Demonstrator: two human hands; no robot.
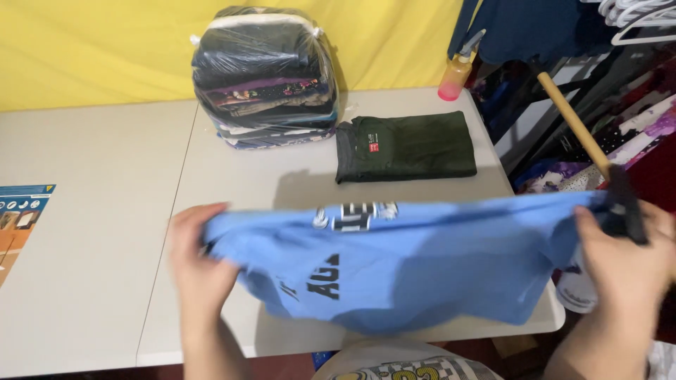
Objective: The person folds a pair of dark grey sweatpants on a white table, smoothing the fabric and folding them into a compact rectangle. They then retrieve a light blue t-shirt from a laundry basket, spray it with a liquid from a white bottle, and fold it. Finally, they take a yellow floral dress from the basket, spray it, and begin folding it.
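Sitting on the pale desk [91, 281]: a clear plastic bag of folded clothes [266, 77], a folded dark green garment [405, 146] just beside it, a spray bottle [456, 74] standing behind, a wooden handle [574, 125] leaning at right.

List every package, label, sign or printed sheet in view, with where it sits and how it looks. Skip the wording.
Clear plastic bag: back of the table, bulging, packed with stacked dark and patterned folded clothes.
Small label: on the folded dark green garment right of the bag, red square.
Printed sheet: table's left edge, blue and orange with small pictures.
Print: on the blue shirt held by the left hand and right hand, dark and white.
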